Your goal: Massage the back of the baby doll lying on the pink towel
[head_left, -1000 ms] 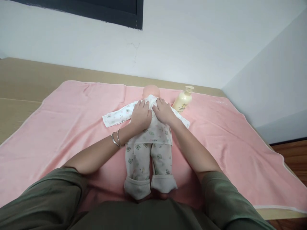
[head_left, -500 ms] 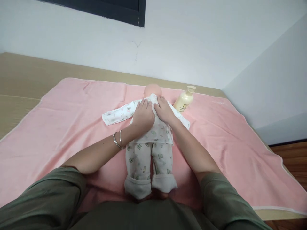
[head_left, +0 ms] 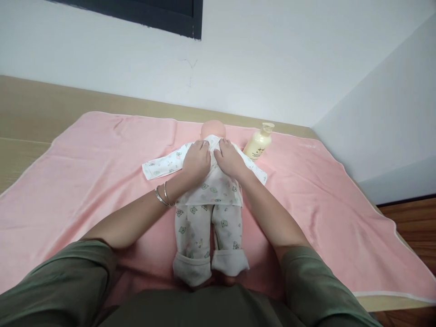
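A doll (head_left: 213, 129) lies on a pink blanket (head_left: 299, 204), its bald head away from me. It wears a white patterned shirt (head_left: 214, 190) with both sleeves spread, and matching trousers (head_left: 226, 227) with turned-up cuffs. My left hand (head_left: 197, 159), with two silver bangles on its wrist, has its fingers closed on the shirt near the collar. My right hand (head_left: 229, 156) is closed on the shirt at the other side of the collar. The cloth between them looks slightly pulled up. The doll's face is hidden.
A pale yellow pump bottle (head_left: 259, 141) leans on the blanket right of the doll. Behind the blanket runs a tan surface (head_left: 136, 101) against a white wall (head_left: 255, 54). A dark frame (head_left: 197, 22) is on the wall. Wooden floor (head_left: 408, 222) shows at the right.
Both hands' fingers have curled from lying on the shirt to gripping it beside the collar. The whole view has shifted slightly.
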Tool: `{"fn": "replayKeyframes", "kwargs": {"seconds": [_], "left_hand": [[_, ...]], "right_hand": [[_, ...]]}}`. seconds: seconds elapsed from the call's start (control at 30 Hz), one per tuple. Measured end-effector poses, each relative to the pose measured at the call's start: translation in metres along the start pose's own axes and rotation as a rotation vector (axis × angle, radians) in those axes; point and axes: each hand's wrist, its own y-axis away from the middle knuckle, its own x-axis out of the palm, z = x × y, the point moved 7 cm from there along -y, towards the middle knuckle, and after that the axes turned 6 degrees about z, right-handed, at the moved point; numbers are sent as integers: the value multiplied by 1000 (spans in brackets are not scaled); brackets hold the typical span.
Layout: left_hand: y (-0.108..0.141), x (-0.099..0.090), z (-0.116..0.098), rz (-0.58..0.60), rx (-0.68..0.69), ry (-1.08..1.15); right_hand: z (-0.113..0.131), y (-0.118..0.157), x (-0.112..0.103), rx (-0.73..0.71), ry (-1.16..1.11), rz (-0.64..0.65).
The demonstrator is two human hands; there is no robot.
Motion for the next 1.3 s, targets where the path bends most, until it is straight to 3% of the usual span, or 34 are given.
{"fn": "replayKeyframes", "kwargs": {"seconds": [0.17,0.37,0.5,0.63,0.83,1.07,1.3], "left_hand": [[6,1,-5,-41,9,31],[-13,2,16,70,-102,87],[-13,1,20,9,-126,116],[-7,4,20,-26,-116,126],[-3,6,16,-49,-84,106],[-3,6,16,-56,-78,94],[3,-4,3,-12,-52,40]], "right_hand": [[-8,-5,-1,21,2,23],[34,25,9,-27,191,-93],[46,35,14,-70,256,-121],[34,20,9,-163,167,-80],[-3,-6,0,-4,-19,-108],[-3,-3,6,-22,-31,-138],[1,-1,-3,-44,11,-114]]}}
